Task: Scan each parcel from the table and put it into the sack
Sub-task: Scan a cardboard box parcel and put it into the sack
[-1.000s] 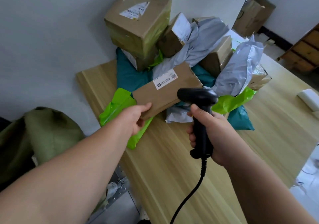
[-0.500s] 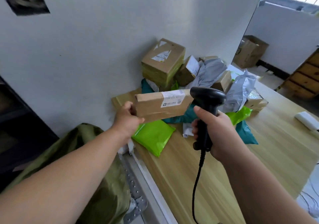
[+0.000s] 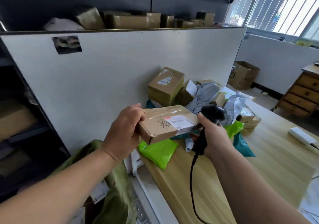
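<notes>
My left hand [image 3: 126,130] grips the left end of a flat brown cardboard parcel [image 3: 160,123], held in the air above the table's near-left corner, its white shipping label facing up. My right hand [image 3: 213,134] holds a black corded barcode scanner [image 3: 213,114] right beside the parcel's right end, head tilted toward the label. Behind them a pile of parcels [image 3: 189,94] lies on the wooden table [image 3: 259,163]: brown boxes, grey mailers, teal bags and a bright green bag [image 3: 158,152]. An olive-green sack [image 3: 117,189] hangs open at the lower left, beside the table.
A white partition [image 3: 120,68] backs the table, with more boxes stacked above it. Dark shelving stands at the left. A white device [image 3: 301,135] lies at the table's right. A wooden drawer chest [image 3: 303,92] and a cardboard box [image 3: 244,74] stand on the far right.
My left hand lifted the brown parcel off the pile and turned it so another label faces up. The scanner stayed beside it. My head tilted up, which shows the shelf above.
</notes>
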The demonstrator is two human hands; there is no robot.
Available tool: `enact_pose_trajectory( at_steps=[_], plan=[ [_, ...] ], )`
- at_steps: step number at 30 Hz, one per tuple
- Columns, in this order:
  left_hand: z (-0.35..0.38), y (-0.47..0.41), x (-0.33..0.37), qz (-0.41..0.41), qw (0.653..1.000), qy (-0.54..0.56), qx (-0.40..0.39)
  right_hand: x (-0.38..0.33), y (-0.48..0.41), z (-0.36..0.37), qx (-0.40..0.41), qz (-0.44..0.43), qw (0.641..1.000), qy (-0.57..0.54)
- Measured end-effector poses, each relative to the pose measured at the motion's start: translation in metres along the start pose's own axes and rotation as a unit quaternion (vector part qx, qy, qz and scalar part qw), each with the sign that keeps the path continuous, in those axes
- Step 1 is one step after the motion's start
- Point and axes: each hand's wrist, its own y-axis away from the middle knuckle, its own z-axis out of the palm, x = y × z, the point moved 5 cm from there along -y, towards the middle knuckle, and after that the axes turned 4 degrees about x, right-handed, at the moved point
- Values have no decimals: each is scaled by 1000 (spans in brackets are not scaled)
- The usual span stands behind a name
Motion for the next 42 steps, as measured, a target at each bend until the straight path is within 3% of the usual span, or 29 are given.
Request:
enact_pose_trajectory(
  at_steps=[4,6,7,8,9,10,11,12,13,16,21,24,27,30,42],
  plan=[
    [-8,3,-1,0,998,-66,3,3,0,1,4,28,1000,-11],
    [-10,4,-11,-109,989,-98,12,2,-2,-2,25,19,999,-16],
    [-10,5,-18,-210,975,-62,18,1,-4,-3,34,12,999,-19],
    [-12,9,-25,-342,939,10,41,-1,-6,-4,43,5,999,-21],
    [-9,17,-29,-474,869,129,56,-2,-7,-5,50,-3,998,-23],
    [0,23,-29,-582,771,255,35,-4,-7,-6,56,-11,998,-26],
    [9,28,-22,-649,675,350,0,-5,-8,-7,59,-19,998,-29],
    [16,31,-18,-673,621,398,-55,-5,-8,-7,59,-26,997,-33],
    [20,32,-15,-671,604,418,-101,-5,-8,-7,58,-30,997,-37],
    [25,29,-6,-640,635,410,-135,-2,-8,-5,38,-31,998,-28],
    [15,22,-24,-613,716,333,-32,-3,-8,-1,-17,-78,992,93],
    [-4,27,-47,-607,742,285,23,-3,4,14,-127,-64,980,142],
    [-25,36,-71,-602,750,265,68,3,22,34,-245,-30,945,215],
    [-45,48,-93,-602,752,250,94,13,40,52,-304,1,913,271],
    [-95,84,-126,-618,734,245,137,40,83,105,-374,24,864,338]
  ],
)
